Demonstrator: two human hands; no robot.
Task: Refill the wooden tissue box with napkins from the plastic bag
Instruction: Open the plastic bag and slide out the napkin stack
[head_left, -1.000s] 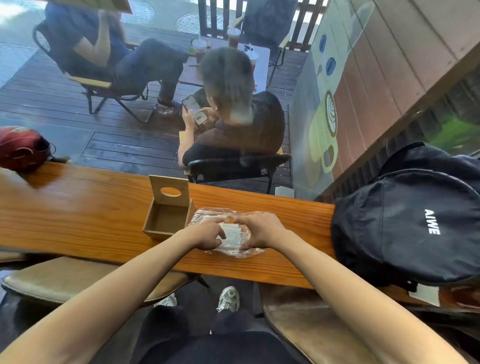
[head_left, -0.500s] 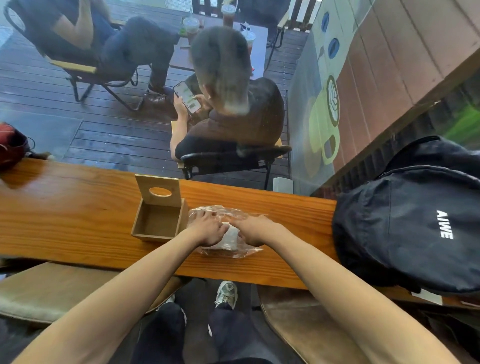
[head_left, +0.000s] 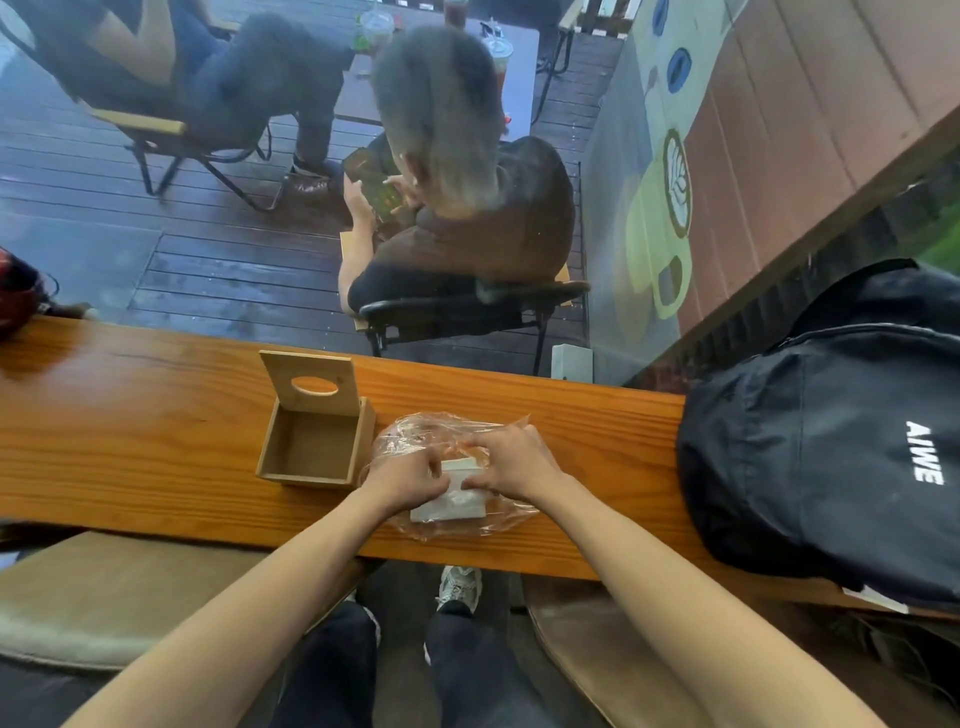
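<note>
The wooden tissue box (head_left: 311, 452) stands open and empty on the wooden counter (head_left: 130, 441), its lid with an oval hole tipped up at the back. Right beside it lies a clear plastic bag (head_left: 441, 431) holding a stack of white napkins (head_left: 449, 504). My left hand (head_left: 408, 478) and my right hand (head_left: 511, 462) rest on top of the bag, fingers pinching the plastic over the napkins. Part of the stack is hidden under my hands.
A black backpack (head_left: 831, 457) fills the counter's right end. A red bag (head_left: 15, 296) sits at the far left. Behind the glass, a person sits on a chair (head_left: 467, 306) on the deck. Padded stools (head_left: 104, 597) stand below the counter's near edge.
Both hands stay on the bag and have shifted slightly. The napkin stack now shows more at the bag's near side. The camera has tilted a little.
</note>
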